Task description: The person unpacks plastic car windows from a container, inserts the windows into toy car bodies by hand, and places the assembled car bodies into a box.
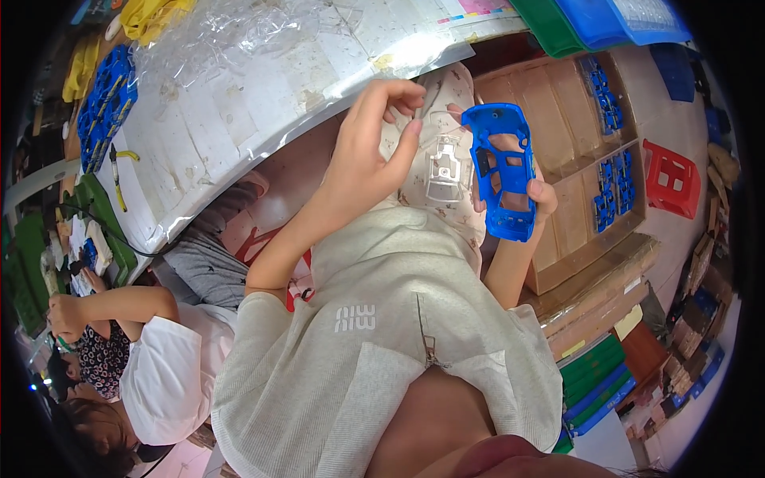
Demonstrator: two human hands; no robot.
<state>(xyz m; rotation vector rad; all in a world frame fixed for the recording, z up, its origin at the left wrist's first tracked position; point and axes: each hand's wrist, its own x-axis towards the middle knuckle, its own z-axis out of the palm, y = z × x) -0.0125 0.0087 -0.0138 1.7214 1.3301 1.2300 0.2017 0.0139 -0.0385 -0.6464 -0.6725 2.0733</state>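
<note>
My right hand (543,199) grips a blue plastic toy car body shell (510,171), with its hollow underside and window openings showing. The fingers wrap round its edges from behind, and part of the hand is hidden by the shell. On my patterned trouser leg lies a clear plastic window insert (448,169), just left of the shell. My left hand (370,139) hovers left of the insert, apart from it. Its fingers bend loosely, the thumb stands away from them, and nothing shows between them.
A white worktable (263,103) with crumpled clear plastic bags (231,40) stands ahead and left. To the right is a divided cardboard box (558,88) holding blue shells (613,187); beyond it, a red stool (672,179). At left, a co-worker in a white top (171,374) sits.
</note>
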